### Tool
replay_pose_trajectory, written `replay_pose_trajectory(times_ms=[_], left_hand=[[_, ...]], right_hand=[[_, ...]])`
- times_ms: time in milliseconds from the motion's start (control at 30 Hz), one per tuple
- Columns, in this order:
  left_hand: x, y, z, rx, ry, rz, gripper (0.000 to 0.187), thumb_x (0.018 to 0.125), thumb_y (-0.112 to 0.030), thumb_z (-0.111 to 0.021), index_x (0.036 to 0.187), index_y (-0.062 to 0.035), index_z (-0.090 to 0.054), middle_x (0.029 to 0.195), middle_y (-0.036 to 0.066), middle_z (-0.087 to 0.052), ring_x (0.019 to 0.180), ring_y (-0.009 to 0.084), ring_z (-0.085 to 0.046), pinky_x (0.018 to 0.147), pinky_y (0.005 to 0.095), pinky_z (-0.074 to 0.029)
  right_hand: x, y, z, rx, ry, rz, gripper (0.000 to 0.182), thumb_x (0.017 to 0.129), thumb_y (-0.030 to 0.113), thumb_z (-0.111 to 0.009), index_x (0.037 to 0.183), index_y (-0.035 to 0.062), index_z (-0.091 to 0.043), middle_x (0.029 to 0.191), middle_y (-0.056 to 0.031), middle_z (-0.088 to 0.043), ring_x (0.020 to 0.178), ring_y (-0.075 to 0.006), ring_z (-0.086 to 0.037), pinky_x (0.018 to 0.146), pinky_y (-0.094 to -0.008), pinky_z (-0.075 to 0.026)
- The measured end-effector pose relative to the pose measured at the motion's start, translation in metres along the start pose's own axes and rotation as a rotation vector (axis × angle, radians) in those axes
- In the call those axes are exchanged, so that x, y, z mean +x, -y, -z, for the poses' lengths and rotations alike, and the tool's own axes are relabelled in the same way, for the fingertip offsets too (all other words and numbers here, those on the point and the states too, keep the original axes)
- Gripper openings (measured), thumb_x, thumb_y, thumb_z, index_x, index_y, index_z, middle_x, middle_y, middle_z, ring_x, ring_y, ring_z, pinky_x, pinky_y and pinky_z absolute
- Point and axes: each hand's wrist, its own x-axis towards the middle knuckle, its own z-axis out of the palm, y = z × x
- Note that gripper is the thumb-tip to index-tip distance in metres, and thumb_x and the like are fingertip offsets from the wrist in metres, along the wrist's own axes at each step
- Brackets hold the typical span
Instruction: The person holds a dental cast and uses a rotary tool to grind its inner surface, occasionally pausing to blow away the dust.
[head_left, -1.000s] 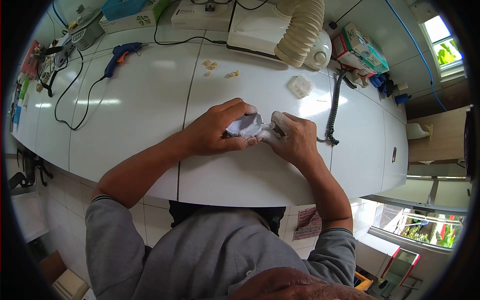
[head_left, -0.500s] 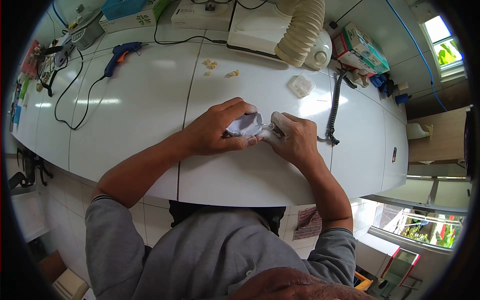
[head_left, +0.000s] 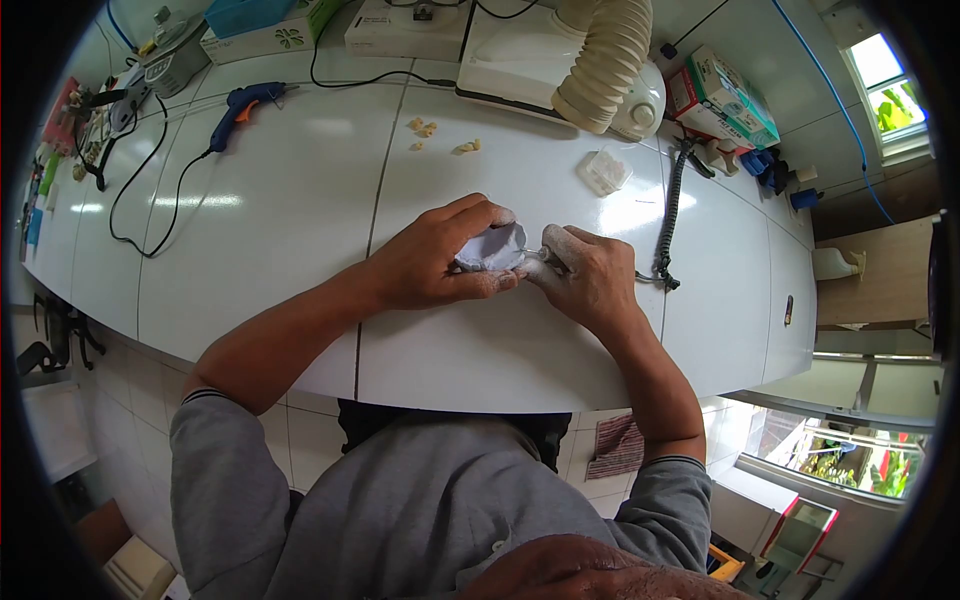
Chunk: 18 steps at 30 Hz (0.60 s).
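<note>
Dusted with white powder, my left hand (head_left: 432, 252) is closed around a pale plaster dental cast (head_left: 490, 250), thumb and fingers on opposite sides of it. My right hand (head_left: 592, 278), its fingertips also powdery, grips a rotary handpiece whose thin metal tip (head_left: 533, 253) points at the cast's right edge. Most of the handpiece is hidden inside the hand. A black coiled cord (head_left: 672, 215) runs from behind that hand up the table. Whether the tip touches the plaster is too small to tell.
Small yellowish pieces (head_left: 466, 147) and a clear plastic box (head_left: 605, 172) lie beyond my hands. A white machine with a ribbed hose (head_left: 606, 70) stands at the back. A blue glue gun (head_left: 240, 112) with its cable lies left; a glove box (head_left: 722, 95) sits back right.
The cast and the handpiece tip have shifted very slightly in my hands. Both hands keep the same grip and nearly the same place.
</note>
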Motion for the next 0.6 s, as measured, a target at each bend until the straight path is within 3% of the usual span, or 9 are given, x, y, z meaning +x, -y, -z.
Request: replay_pose_trajectory(times_ms=[333, 467, 600], left_hand=[[0.0, 0.0021, -0.0003, 0.013, 0.001, -0.01, 0.064, 0.091, -0.045, -0.082, 0.131, 0.0005, -0.063, 0.116, 0.017, -0.065, 0.104, 0.0335, -0.067, 0.092, 0.0413, -0.054], [-0.0006, 0.0046, -0.002, 0.003, -0.021, -0.023, 0.068, 0.089, -0.046, -0.086, 0.133, -0.0006, -0.062, 0.116, 0.016, -0.064, 0.105, 0.0341, -0.066, 0.095, 0.0415, -0.053], [-0.0015, 0.0072, -0.0005, 0.046, 0.01, -0.057, 0.078, 0.089, -0.054, -0.086, 0.136, 0.0002, -0.057, 0.122, 0.019, -0.064, 0.114, 0.0386, -0.067, 0.099, 0.0447, -0.053]], right_hand=[[0.0002, 0.0002, 0.0001, 0.031, -0.006, 0.007, 0.045, 0.086, 0.053, -0.086, 0.086, 0.0112, -0.068, 0.076, -0.0052, -0.07, 0.064, -0.0324, -0.07, 0.056, -0.0447, -0.052], [0.0002, 0.0001, 0.0005, 0.037, -0.026, 0.0, 0.052, 0.082, 0.056, -0.089, 0.083, 0.0094, -0.066, 0.073, -0.0055, -0.068, 0.061, -0.0316, -0.069, 0.055, -0.043, -0.051], [0.0033, 0.0016, 0.0056, 0.05, -0.069, -0.012, 0.06, 0.076, 0.06, -0.092, 0.081, 0.0086, -0.062, 0.07, -0.0052, -0.066, 0.059, -0.0301, -0.068, 0.053, -0.0418, -0.049]])
